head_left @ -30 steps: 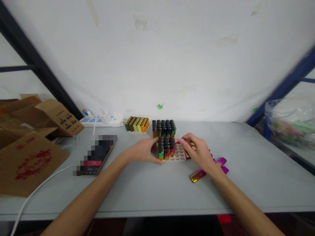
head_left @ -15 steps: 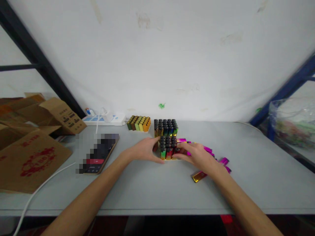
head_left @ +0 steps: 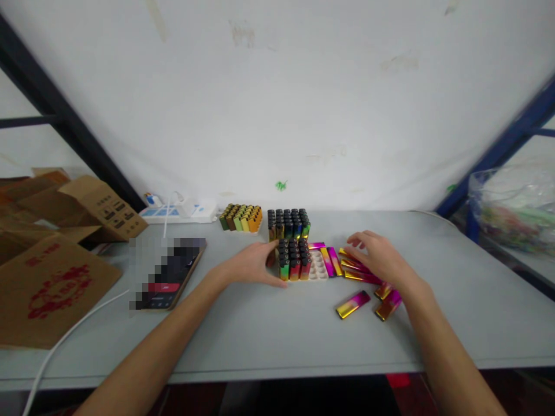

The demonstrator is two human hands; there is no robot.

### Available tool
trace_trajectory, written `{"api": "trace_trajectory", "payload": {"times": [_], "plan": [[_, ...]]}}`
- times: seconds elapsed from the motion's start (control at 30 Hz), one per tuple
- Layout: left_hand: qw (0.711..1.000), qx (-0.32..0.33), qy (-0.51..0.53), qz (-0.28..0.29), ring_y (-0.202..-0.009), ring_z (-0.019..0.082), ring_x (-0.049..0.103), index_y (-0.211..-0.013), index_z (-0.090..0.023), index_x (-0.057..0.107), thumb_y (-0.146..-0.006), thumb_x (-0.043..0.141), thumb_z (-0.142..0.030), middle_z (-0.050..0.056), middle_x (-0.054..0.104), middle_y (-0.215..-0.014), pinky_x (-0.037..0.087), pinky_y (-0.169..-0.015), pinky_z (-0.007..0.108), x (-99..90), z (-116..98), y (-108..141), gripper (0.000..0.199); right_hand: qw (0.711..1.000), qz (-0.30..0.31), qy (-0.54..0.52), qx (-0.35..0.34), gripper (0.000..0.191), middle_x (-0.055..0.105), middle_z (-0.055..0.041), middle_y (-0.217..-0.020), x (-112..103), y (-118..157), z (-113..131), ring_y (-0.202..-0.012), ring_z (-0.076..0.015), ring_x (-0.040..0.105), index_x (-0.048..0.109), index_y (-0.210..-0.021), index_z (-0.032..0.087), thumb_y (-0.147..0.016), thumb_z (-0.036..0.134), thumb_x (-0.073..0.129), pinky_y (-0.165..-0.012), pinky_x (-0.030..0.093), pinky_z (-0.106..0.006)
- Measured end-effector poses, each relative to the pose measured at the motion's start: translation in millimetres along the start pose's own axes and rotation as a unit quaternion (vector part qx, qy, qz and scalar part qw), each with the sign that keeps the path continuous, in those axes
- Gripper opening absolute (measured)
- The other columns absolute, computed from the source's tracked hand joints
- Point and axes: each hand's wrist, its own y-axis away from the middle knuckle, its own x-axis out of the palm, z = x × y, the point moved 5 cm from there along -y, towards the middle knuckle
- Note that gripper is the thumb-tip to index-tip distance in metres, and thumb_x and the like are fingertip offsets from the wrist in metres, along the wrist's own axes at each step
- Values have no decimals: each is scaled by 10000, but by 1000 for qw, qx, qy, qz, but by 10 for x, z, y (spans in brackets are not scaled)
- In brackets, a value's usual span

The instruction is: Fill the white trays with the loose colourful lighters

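Note:
A white tray (head_left: 318, 267) holds several upright lighters (head_left: 295, 260) with black tops and green or red bodies; the cells on its right side are bare. My left hand (head_left: 255, 264) rests at the tray's left side, thumb and fingers spread around the edge of the block of lighters. Over the pile of pink and gold lighters (head_left: 358, 270) right of the tray is my right hand (head_left: 370, 254), fingers bent and apart, fingertips at the pile's upper end. One pink and gold lighter (head_left: 352, 304) lies apart, nearer the front.
Behind the tray stands another block of black-topped lighters (head_left: 288, 224), with a tray of gold and green ones (head_left: 241, 218) to its left. A phone (head_left: 173, 274), a power strip (head_left: 177, 212) and cardboard boxes (head_left: 65, 277) are at left. A plastic bag (head_left: 515, 214) is at far right.
My right hand has moved right, away from the upright lighters to the loose pile, uncovering the tray's bare cells. My left hand has stayed beside the tray. The view has shifted slightly.

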Motion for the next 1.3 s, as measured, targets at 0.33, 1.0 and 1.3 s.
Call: {"api": "trace_trajectory", "payload": {"times": [0.33, 1.0, 1.3], "plan": [[1000, 12, 21, 2, -753, 252, 656, -1024, -206, 606, -660, 869, -691, 41, 728, -892, 442, -617, 318, -10, -11, 11, 661, 992, 94, 1, 85, 311, 788, -110, -851, 98, 26, -372, -731, -254, 696, 736, -853, 206, -997, 462, 634, -692, 491, -349], [997, 36, 68, 3, -959, 303, 728, -1198, -190, 635, -640, 909, -523, 75, 783, -1117, 557, -785, 337, -39, 34, 39, 705, 956, -56, -288, 22, 521, 647, -28, -766, 55, -41, 299, -729, -192, 588, 689, -809, 196, -961, 690, 619, -685, 487, -321], [992, 56, 111, -1, -956, 309, 740, -1235, -178, 646, -629, 933, -487, 96, 797, -1145, 591, -817, 372, -17, 29, 38, 738, 874, 90, -477, 5, 440, 485, 58, -701, 135, -171, 807, -566, -135, 458, 511, -936, 247, -1044, 673, 496, -533, 423, -270]]}}
